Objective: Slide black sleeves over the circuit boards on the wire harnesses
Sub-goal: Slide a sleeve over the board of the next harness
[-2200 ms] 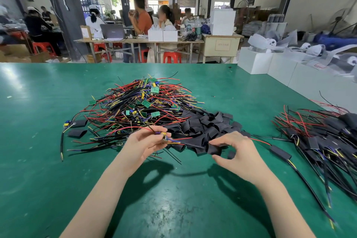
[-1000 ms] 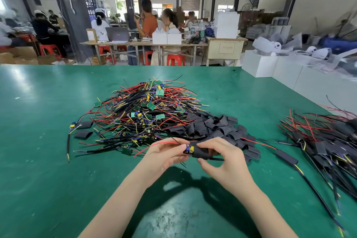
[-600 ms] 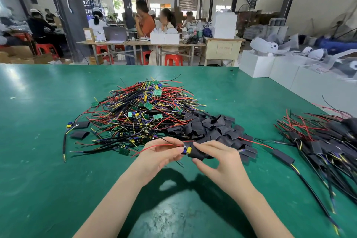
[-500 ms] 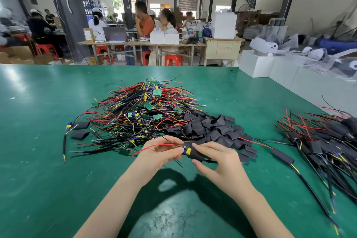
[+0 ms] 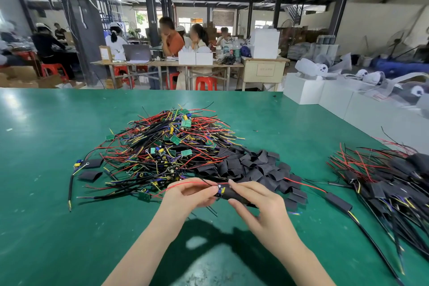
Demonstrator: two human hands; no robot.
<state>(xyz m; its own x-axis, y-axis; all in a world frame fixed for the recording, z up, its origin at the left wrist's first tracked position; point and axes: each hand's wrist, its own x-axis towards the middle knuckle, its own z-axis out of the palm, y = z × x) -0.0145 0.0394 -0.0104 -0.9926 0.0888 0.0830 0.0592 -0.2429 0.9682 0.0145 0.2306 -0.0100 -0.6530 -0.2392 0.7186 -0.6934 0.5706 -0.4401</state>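
Both hands are meeting just in front of the pile of unsleeved wire harnesses, above the green table. The left hand is pinching the red lead and the exposed end of a circuit board between thumb and fingertips. The right hand is closing narrowly around a black sleeve, thumb below and index finger on top. The sleeve's long axis is running roughly left to right, level with the table edge, its open mouth facing the left hand; blue and yellow components are showing at that mouth. How far the board is seated inside cannot be told.

A heap of loose black sleeves is lying directly right of the harness pile, touching it. A bundle of sleeved harnesses is lying well to the right of the pile. One sleeved harness is lying alone between the heap and that bundle. Two stray sleeves are lying at the pile's left edge.
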